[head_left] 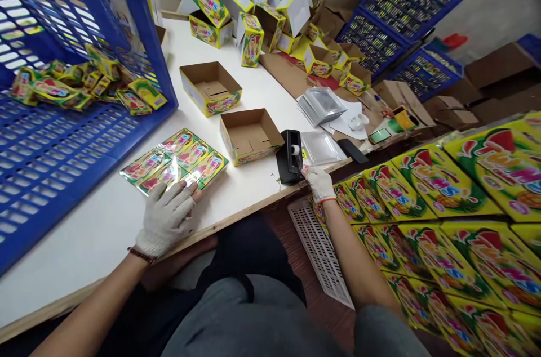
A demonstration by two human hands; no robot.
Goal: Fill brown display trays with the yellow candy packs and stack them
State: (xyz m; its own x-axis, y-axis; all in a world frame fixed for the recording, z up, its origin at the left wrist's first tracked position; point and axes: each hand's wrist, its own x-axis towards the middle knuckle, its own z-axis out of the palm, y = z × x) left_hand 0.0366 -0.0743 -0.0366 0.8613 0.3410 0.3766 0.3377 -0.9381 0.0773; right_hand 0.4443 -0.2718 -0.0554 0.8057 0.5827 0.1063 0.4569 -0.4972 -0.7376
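My left hand (167, 219), in a white knit glove with bare fingertips, lies with fingers stretched out on the near edge of a flat, shiny plastic-covered set of yellow-green fruit-print packs (180, 157). At the front table edge, my right hand (320, 183), gloved too, has its fingers closed at the front end of a black tape dispenser (289, 157). Whether tape is between those fingertips is too small to tell. Between the hands stands an open yellow carton (250, 140), with a second open carton (211, 89) behind it.
A blue plastic crate (139, 25) with small packs (80, 84) stands at left. Empty cartons (253, 2) pile up at the back. Clear plastic lids (322, 105), a phone (379, 135) and a tape roll (358, 122) lie right. Stacked printed boxes (422, 193) and a white basket (321, 250) flank my right arm.
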